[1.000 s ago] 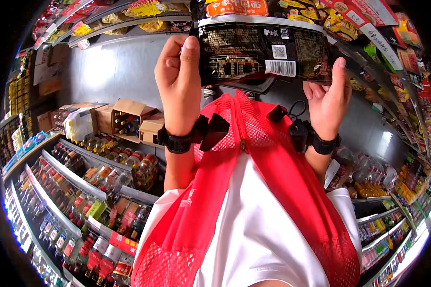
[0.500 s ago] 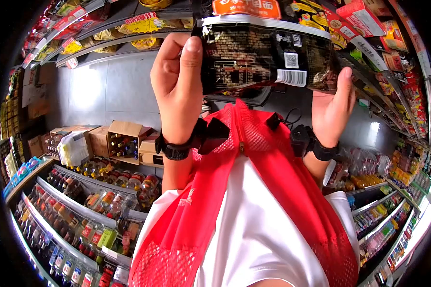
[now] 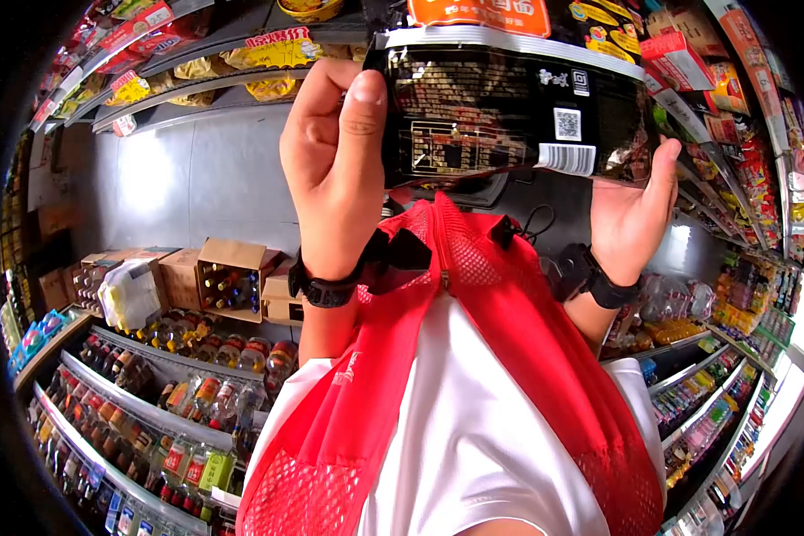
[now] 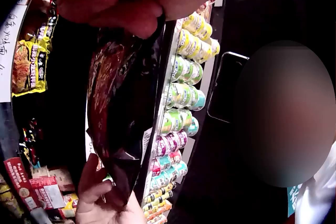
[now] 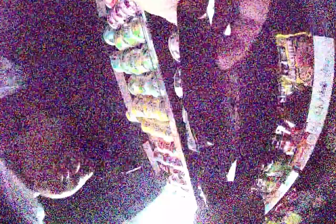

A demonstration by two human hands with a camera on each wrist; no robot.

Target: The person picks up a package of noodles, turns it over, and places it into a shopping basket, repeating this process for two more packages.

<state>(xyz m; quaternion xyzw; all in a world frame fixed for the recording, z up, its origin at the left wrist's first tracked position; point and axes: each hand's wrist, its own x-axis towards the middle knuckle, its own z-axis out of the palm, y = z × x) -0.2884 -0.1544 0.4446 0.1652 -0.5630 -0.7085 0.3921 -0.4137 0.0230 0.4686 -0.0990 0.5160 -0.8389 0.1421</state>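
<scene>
A black packet of instant noodles [image 3: 473,107], with an orange label, a QR code and a barcode, is held up between both hands in the head view. My left hand [image 3: 335,170] grips its left end, thumb on the near side and fingers curled behind. At the right end, my right hand [image 3: 630,219] holds the packet with the thumb raised along its edge and the fingers behind it. The left wrist view shows the dark, shiny packet [image 4: 107,87] lengthwise, with the right hand's fingers [image 4: 94,187] at its lower end. The right wrist view is grainy.
Shelves with yellow noodle packs [image 3: 272,58] stand ahead, and more packets line the right shelf [image 3: 759,179]. Open cardboard boxes [image 3: 232,277] with bottles stand left, beside shelves of bottles [image 3: 214,397]. Grey floor [image 3: 183,179] lies between. Rows of cans [image 4: 184,95] show in the left wrist view.
The packet and both hands have shifted slightly right and down in the head view. The surrounding shelves have shifted as the head turned. Both hands keep their hold.
</scene>
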